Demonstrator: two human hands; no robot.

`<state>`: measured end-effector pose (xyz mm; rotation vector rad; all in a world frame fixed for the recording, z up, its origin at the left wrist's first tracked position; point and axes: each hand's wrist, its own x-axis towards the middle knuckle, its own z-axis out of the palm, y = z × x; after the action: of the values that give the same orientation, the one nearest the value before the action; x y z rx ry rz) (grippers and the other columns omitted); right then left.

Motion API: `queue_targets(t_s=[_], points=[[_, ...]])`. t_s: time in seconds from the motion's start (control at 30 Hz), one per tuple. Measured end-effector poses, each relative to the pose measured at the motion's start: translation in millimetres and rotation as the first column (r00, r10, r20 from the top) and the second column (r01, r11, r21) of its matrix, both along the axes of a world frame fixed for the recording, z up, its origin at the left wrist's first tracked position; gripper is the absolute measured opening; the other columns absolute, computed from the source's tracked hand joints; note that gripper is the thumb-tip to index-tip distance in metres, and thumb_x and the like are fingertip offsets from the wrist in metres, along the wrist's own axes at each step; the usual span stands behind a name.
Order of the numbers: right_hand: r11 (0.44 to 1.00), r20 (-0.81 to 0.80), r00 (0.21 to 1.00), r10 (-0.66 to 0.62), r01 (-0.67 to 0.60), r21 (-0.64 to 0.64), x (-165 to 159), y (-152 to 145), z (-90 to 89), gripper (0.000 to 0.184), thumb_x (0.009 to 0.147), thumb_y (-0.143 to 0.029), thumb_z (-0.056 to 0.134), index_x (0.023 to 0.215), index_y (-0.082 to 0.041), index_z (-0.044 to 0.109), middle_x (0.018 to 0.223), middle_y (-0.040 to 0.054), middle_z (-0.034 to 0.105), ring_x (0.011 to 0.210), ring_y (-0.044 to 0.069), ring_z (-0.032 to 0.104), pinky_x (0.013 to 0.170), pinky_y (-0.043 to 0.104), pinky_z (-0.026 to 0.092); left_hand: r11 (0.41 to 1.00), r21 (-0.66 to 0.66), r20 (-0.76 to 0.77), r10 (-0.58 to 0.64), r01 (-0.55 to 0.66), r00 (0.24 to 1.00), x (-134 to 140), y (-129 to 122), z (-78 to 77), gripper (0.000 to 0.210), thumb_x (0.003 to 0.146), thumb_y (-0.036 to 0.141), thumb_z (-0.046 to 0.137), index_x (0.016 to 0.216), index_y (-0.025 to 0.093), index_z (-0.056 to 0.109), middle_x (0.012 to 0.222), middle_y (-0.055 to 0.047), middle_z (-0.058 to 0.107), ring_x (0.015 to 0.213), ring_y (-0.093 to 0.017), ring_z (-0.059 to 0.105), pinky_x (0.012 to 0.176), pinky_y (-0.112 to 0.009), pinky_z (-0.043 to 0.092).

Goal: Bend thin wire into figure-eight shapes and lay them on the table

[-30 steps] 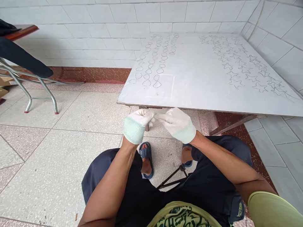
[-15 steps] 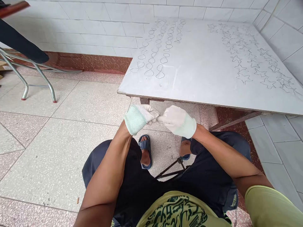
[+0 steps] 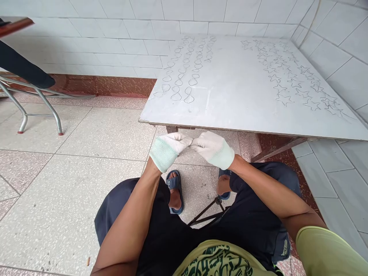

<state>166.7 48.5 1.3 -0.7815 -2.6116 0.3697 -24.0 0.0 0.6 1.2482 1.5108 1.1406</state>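
Note:
My left hand (image 3: 171, 147), in a white glove with a pale green cuff, is closed in a pinch. My right hand (image 3: 211, 147), gloved the same way, is pinched too, and its fingertips meet those of the left. Between them is what looks like a piece of thin wire, mostly hidden by the fingers; its shape cannot be made out. Both hands are in the air above my knees, just short of the table's near edge. On the white tabletop (image 3: 230, 103) lie rows of figure-eight wire shapes (image 3: 176, 93) at the left and many wire stars (image 3: 284, 99) at the right.
Tiled walls (image 3: 195, 27) border the table's back and right side. A metal-legged stool (image 3: 40, 114) with someone's dark-clothed leg (image 3: 25, 65) stands at the far left. Beneath my lap are dark folding-stand legs (image 3: 205, 214) and my feet in blue slides (image 3: 174, 184).
The view has tilted up slightly, so the table and floor sit lower in the picture. My hands stay together, fingers pinched, with the left wrist turned a little.

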Motion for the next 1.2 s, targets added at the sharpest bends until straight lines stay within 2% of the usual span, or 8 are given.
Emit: queue_targets(t_s=[0.13, 0.33, 0.47, 0.7, 0.9, 1.03, 1.13, 1.2], points=[[0.999, 0.032, 0.999, 0.0, -0.001, 0.037, 0.8, 2.2, -6.2, 0.035, 0.107, -0.025, 0.054, 0.087, -0.024, 0.082, 0.076, 0.0019, 0.071, 0.075, 0.018, 0.056, 0.075, 0.034, 0.031, 0.998, -0.05, 0.01, -0.049, 0.05, 0.999, -0.3, 1.9, -2.7, 0.021, 0.078, 0.042, 0.079, 0.073, 0.023, 0.072, 0.059, -0.003, 0.069, 0.06, -0.022, 0.065, 0.051, -0.031, 0.044], [0.981, 0.151, 0.989, -0.005, -0.024, 0.19, 5.9, 5.6, -8.7, 0.036, 0.107, -0.029, 0.05, 0.088, -0.019, 0.08, 0.081, 0.0057, 0.073, 0.08, 0.021, 0.058, 0.076, 0.037, 0.031, 0.988, -0.102, 0.053, -0.114, 0.119, 0.992, -7.8, 8.4, -6.8, 0.027, 0.076, 0.044, 0.08, 0.066, 0.022, 0.066, 0.065, -0.006, 0.072, 0.057, -0.018, 0.062, 0.056, -0.03, 0.048], [0.975, 0.189, 0.982, 0.012, -0.053, 0.214, 5.7, 4.8, -2.8, 0.03, 0.105, -0.027, 0.055, 0.09, -0.017, 0.079, 0.087, 0.0078, 0.076, 0.084, 0.024, 0.062, 0.077, 0.039, 0.032, 0.977, -0.122, -0.009, -0.178, 0.176, 0.984, -11.7, 9.8, -6.7, 0.029, 0.078, 0.046, 0.076, 0.066, 0.022, 0.066, 0.064, -0.007, 0.07, 0.061, -0.019, 0.064, 0.054, -0.028, 0.046], [0.963, 0.252, 0.968, -0.018, -0.052, 0.265, 3.5, 3.2, -1.1, 0.028, 0.107, -0.036, 0.062, 0.095, -0.016, 0.079, 0.092, 0.0093, 0.078, 0.09, 0.026, 0.065, 0.079, 0.04, 0.034, 0.977, -0.108, -0.125, -0.198, 0.185, 0.972, -17.6, 11.1, -11.6, 0.027, 0.078, 0.042, 0.077, 0.064, 0.023, 0.064, 0.06, -0.004, 0.066, 0.054, -0.016, 0.056, 0.049, -0.026, 0.04], [0.972, 0.263, 0.964, 0.041, -0.099, 0.213, 5.1, 7.8, -5.3, 0.034, 0.107, -0.044, 0.061, 0.097, -0.017, 0.08, 0.097, 0.0088, 0.079, 0.09, 0.025, 0.065, 0.077, 0.038, 0.035, 0.955, -0.059, -0.245, -0.295, 0.289, 0.924, -20.8, 14.7, -21.7, 0.024, 0.078, 0.037, 0.074, 0.059, 0.023, 0.066, 0.058, -0.002, 0.065, 0.052, -0.016, 0.055, 0.049, -0.026, 0.038], [0.984, 0.22, 0.972, 0.079, -0.111, 0.138, 6.8, 14.5, -6.3, 0.037, 0.109, -0.044, 0.057, 0.096, -0.018, 0.081, 0.097, 0.0081, 0.079, 0.091, 0.023, 0.066, 0.08, 0.037, 0.038, 0.943, -0.072, -0.198, -0.332, 0.324, 0.922, -19.4, 14.3, -21.8, 0.021, 0.078, 0.039, 0.07, 0.066, 0.023, 0.069, 0.065, -0.005, 0.071, 0.056, -0.017, 0.057, 0.052, -0.027, 0.041], [0.995, 0.076, 0.993, 0.087, -0.09, 0.04, 9.4, 16.7, -4.5, 0.025, 0.106, -0.031, 0.06, 0.104, -0.019, 0.082, 0.103, 0.0071, 0.08, 0.096, 0.022, 0.068, 0.087, 0.035, 0.044, 0.945, -0.12, -0.127, -0.319, 0.305, 0.939, -17.1, 13.3, -16.5, 0.022, 0.079, 0.042, 0.072, 0.072, 0.021, 0.07, 0.067, -0.006, 0.073, 0.059, -0.018, 0.062, 0.055, -0.028, 0.045], [1.0, -0.077, 0.997, 0.004, -0.006, -0.023, 11.6, 16.0, -4.3, 0.024, 0.102, -0.021, 0.061, 0.116, -0.02, 0.081, 0.114, 0.0066, 0.079, 0.101, 0.021, 0.069, 0.091, 0.034, 0.047, 0.948, -0.142, -0.114, -0.301, 0.284, 0.947, -15.5, 12.6, -12.4, 0.023, 0.079, 0.043, 0.072, 0.075, 0.02, 0.07, 0.068, -0.007, 0.074, 0.061, -0.018, 0.064, 0.057, -0.029, 0.047]])
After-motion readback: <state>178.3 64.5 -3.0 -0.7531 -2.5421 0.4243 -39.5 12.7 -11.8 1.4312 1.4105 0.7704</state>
